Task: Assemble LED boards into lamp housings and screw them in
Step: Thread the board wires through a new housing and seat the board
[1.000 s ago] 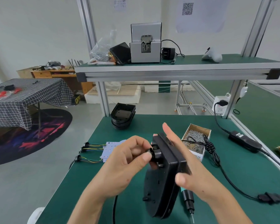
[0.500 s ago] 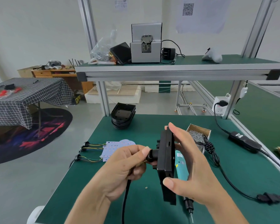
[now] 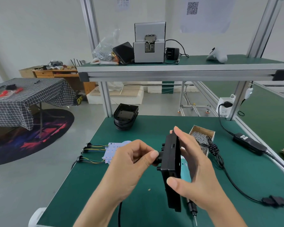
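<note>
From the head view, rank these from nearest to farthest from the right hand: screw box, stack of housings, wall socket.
From the right hand:
1. Screw box, just beyond the fingers, slightly right.
2. Stack of housings, at the table's far edge, to the left.
3. Wall socket, on the frame post, far right.

Both hands (image 3: 156,167) & forearms bare, no gloves/sleeves.

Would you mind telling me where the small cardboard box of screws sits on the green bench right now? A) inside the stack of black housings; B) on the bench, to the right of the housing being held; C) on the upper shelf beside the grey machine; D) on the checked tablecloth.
B: the box of screws rests on the green bench, just right of the black housing that the right hand holds.
</note>
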